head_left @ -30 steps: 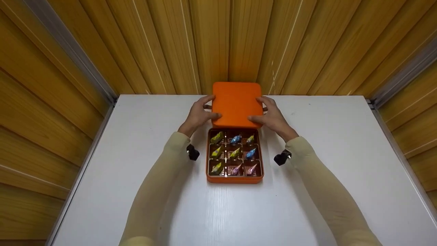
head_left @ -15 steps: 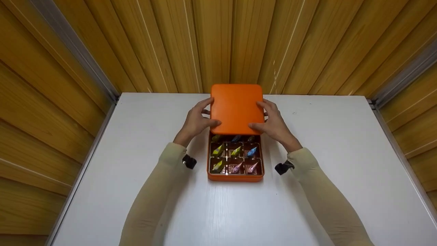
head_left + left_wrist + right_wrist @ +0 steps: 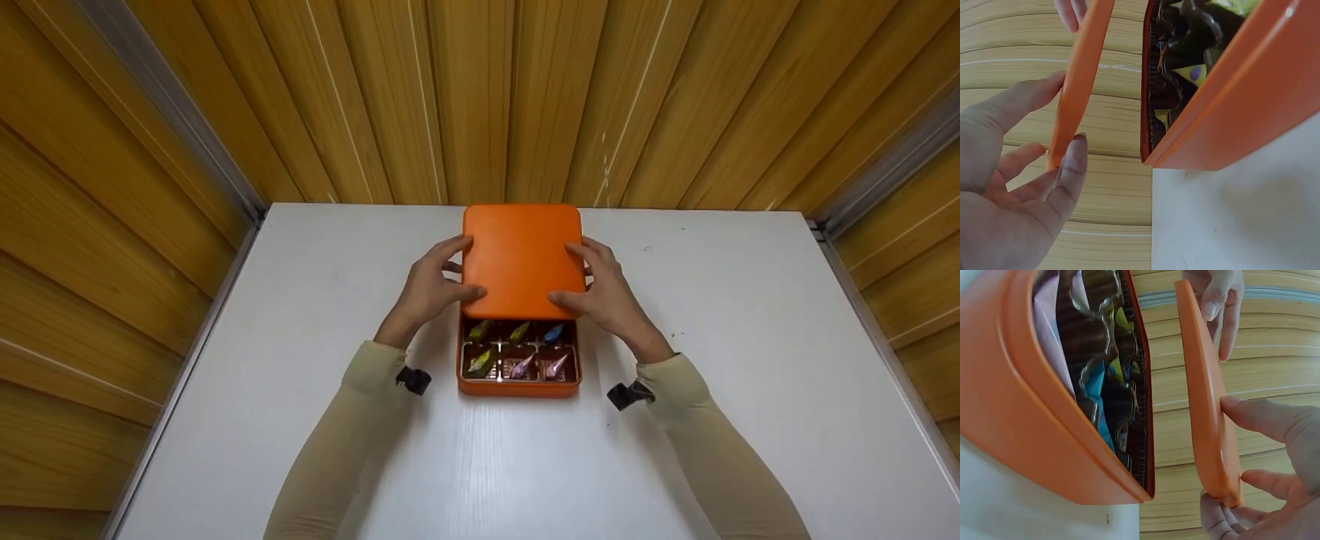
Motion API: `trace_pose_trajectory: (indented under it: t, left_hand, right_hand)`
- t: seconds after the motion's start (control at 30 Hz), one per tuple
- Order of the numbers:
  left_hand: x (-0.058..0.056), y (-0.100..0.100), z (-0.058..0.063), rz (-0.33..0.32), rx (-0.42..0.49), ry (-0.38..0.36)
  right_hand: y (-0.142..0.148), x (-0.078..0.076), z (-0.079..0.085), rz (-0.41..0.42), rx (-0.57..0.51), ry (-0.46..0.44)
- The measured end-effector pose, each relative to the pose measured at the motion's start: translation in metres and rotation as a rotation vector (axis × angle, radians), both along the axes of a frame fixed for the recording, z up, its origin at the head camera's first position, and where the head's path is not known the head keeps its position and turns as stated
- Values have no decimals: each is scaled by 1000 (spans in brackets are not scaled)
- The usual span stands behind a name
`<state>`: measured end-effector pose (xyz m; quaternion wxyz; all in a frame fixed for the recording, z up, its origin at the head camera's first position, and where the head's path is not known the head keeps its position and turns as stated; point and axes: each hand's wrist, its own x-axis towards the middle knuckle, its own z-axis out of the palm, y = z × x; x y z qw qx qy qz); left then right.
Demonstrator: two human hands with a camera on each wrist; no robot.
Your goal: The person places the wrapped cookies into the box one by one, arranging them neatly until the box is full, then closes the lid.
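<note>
An orange square lid is held level above an orange box, covering its back part in the head view. My left hand grips the lid's left side, thumb on top near the front corner. On the right side my right hand grips it the same way. Both wrist views show a gap between lid and box. Inside the box, a brown divided tray holds wrapped candies; a yellow-green one and two pink ones lie in the front row. The lid hides the back row.
The box stands on a white table with a wood-patterned wall right behind its back edge. Similar panels rise at left and right. Black wrist straps sit at both cuffs.
Both hands have brought the lid forward, toward me, from behind the box to over its back part. The back row of candies has gone out of sight under it. The box stays put.
</note>
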<state>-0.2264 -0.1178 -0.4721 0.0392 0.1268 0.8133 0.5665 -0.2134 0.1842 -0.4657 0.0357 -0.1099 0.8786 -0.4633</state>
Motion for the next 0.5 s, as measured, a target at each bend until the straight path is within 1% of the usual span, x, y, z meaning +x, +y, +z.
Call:
trace_pose_trajectory:
  t: [0.2,0.33,0.5]
  left_hand:
    - [11,0,-3,-13,-2,4]
    - [19,-2,-7,-15,24,-16]
    - [28,-4,-11,-5,57,-45]
  right_hand:
    - [-1,16,-2,-23,16,-17]
    - [-2,24,-3,-26,19,-28]
    - [-4,33,-5,-31,13,-19]
